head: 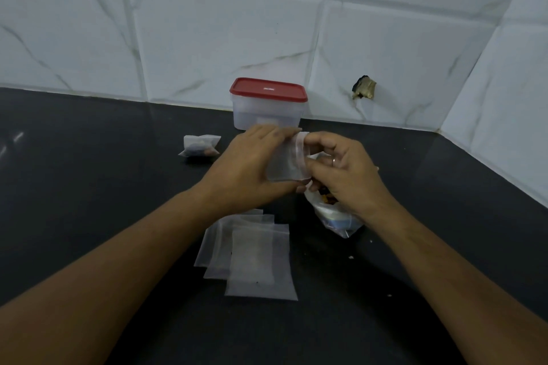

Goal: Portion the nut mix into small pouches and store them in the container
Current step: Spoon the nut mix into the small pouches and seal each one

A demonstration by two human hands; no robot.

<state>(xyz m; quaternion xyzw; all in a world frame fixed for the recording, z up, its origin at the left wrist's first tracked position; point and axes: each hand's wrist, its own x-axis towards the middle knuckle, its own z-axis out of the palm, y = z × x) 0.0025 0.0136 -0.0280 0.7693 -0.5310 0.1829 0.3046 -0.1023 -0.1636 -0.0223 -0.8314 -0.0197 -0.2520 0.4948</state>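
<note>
Left hand (249, 170) and right hand (348, 176) meet, both apparently pinching.

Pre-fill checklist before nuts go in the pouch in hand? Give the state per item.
1. Pouch gripped by left hand and right hand: ok.
2. Pouch mouth open wide enough: cannot tell.
3. Nut bag close, just under the right hand: ok.
4. Container open for storing: not ok, lid on.
5. Filled pouch stored: not ok, it lies outside the container.
6. Spare pouches at hand: ok.
</note>
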